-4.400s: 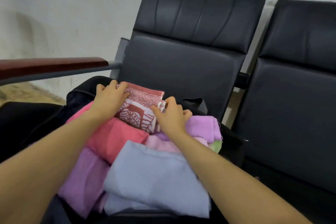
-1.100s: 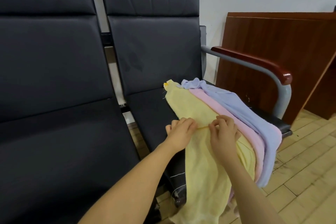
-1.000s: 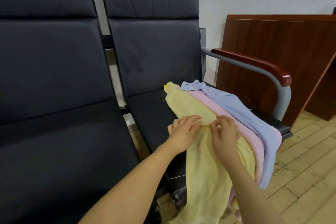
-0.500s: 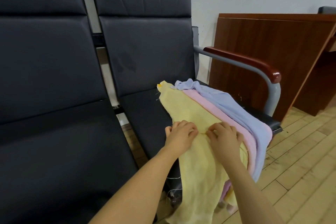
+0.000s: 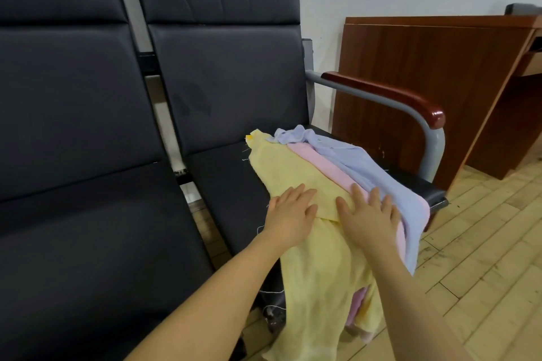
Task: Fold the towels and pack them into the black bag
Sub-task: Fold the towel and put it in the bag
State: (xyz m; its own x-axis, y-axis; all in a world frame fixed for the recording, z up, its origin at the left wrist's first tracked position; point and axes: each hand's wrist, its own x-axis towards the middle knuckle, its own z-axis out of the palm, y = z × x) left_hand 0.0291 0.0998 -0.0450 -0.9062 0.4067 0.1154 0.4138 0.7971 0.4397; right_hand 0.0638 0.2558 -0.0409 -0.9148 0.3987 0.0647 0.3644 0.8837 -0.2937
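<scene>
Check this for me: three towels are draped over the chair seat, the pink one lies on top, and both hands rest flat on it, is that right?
Not quite. The head view shows the yellow towel on top, not the pink towel, which lies between it and the blue towel. The rest holds: three towels drape over the chair seat, and the left hand and right hand rest flat on the top one.

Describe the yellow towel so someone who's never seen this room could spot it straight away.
Find the black seat beside the wood-topped armrest. Three towels drape over its front edge. The yellow towel lies leftmost, on top, under both hands, beside the pink towel and blue towel.
</scene>
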